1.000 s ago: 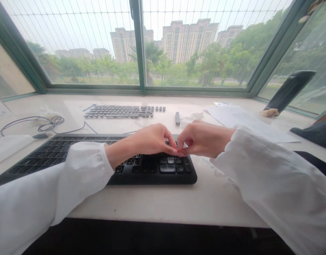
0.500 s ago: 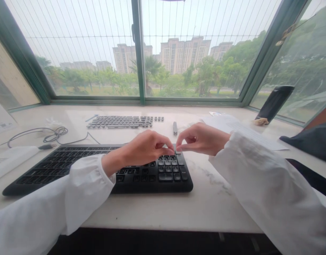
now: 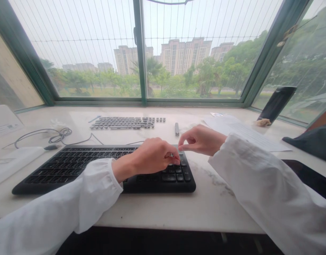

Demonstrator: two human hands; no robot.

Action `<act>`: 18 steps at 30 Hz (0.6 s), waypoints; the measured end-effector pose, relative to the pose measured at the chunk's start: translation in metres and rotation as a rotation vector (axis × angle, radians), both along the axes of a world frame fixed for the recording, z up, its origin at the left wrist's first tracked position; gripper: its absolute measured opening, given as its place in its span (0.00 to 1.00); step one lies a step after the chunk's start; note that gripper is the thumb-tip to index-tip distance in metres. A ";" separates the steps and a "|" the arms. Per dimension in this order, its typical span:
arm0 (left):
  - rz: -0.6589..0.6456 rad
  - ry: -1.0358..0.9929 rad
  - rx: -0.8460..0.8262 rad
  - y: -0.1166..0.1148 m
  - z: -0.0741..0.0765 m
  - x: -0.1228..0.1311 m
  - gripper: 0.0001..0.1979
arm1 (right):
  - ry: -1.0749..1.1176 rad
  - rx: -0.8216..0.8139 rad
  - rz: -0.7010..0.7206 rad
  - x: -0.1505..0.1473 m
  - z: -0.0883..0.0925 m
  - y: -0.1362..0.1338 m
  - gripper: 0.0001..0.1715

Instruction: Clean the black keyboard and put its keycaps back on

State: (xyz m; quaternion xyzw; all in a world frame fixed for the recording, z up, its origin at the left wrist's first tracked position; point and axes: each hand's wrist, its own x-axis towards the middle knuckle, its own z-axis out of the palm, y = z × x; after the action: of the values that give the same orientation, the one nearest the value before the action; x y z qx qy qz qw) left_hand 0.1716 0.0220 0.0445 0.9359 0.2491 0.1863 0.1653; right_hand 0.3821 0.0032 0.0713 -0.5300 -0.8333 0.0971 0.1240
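Observation:
A black keyboard (image 3: pixel 85 166) lies on the white marble counter, with bare key sockets over most of it and keycaps on the number pad (image 3: pixel 176 174). My left hand (image 3: pixel 156 156) reaches over the number pad, thumb and fingers pinched together low over its keys. Whatever sits between those fingertips is too small to make out. At the keyboard's upper right corner, my right hand (image 3: pixel 202 140) is curled with thumb and index finger nearly meeting. Its fingertips are close to the top keys, and I cannot make out what they hold.
Loose keycaps (image 3: pixel 123 123) lie in rows behind the keyboard, beside a small grey stick-shaped object (image 3: pixel 177 129). A coiled cable (image 3: pixel 63 132) is at left, a white box (image 3: pixel 16 161) nearer. Papers (image 3: pixel 242 132) and a leaning black phone-like slab (image 3: pixel 278 104) are at right.
My left hand has moved right and slightly toward me, lower over the number pad. My right hand stays near the keyboard's corner, now a little apart from the left. The view has shifted slightly.

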 end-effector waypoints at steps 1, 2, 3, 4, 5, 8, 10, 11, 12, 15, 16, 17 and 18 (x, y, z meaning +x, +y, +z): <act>-0.009 -0.017 -0.036 0.001 0.002 -0.002 0.08 | 0.000 -0.001 0.000 0.000 0.000 0.000 0.15; -0.018 -0.027 -0.061 0.003 0.004 -0.004 0.09 | 0.000 -0.002 0.002 0.000 0.000 0.000 0.15; -0.029 -0.022 -0.069 0.004 0.007 -0.006 0.09 | -0.001 -0.002 0.003 0.001 -0.001 0.000 0.15; -0.044 0.002 -0.061 0.005 0.009 -0.008 0.08 | -0.003 -0.003 0.004 0.001 -0.001 0.000 0.15; -0.059 0.026 -0.049 0.007 0.011 -0.010 0.08 | -0.006 -0.003 0.005 0.002 -0.002 0.001 0.15; -0.071 0.020 -0.062 0.009 0.015 -0.015 0.08 | -0.011 -0.002 0.011 0.003 -0.004 0.002 0.15; -0.070 0.018 -0.082 0.011 0.018 -0.018 0.09 | -0.011 0.002 0.017 0.004 -0.005 0.004 0.15; -0.076 0.045 -0.080 0.012 0.019 -0.019 0.09 | -0.012 0.003 0.019 0.004 -0.005 0.004 0.15; -0.088 0.090 -0.065 0.013 0.020 -0.020 0.07 | -0.013 0.004 0.019 0.005 -0.006 0.005 0.15; -0.089 0.122 -0.051 0.016 0.024 -0.024 0.07 | -0.020 0.001 0.015 0.005 -0.006 0.006 0.15; -0.080 0.094 -0.066 0.017 0.025 -0.025 0.08 | -0.021 0.002 0.014 0.005 -0.006 0.006 0.15; -0.076 0.071 -0.080 0.017 0.026 -0.026 0.09 | -0.020 0.003 0.015 0.006 -0.006 0.006 0.15; -0.074 0.056 -0.090 0.017 0.026 -0.027 0.09 | -0.017 0.005 0.016 0.006 -0.007 0.006 0.15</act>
State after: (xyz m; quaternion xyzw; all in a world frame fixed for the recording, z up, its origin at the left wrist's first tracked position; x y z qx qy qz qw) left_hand 0.1451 0.0390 0.0710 0.9409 0.2269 0.1425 0.2072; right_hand 0.3877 0.0097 0.0645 -0.5237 -0.8388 0.0918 0.1175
